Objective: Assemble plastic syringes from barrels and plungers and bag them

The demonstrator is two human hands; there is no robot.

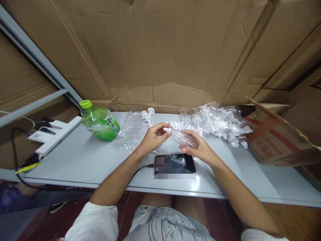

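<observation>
Held bottle (184,139): clear ribbed plastic, shiny. Its tip (167,129): smooth white plastic. Loose film (130,127): thin, crinkled, glossy plastic. Tabletop (67,160): smooth, semi-gloss, bright glare. Phone screen (184,160): glossy, reflective. Cardboard wall (150,50): matt, creased. Green drink bottle (100,123): glossy plastic. Sleeve (94,221): matt cloth.

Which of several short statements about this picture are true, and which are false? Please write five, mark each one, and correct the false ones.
1. The right hand holds a clear ribbed container. True.
2. The green bottle has a green cap. True.
3. The left hand rests on the green bottle. False: its fingers are at the container's white tip.
4. A black cable runs to the phone. True.
5. The open carton is to the left of the phone. False: it is to the right.
</observation>
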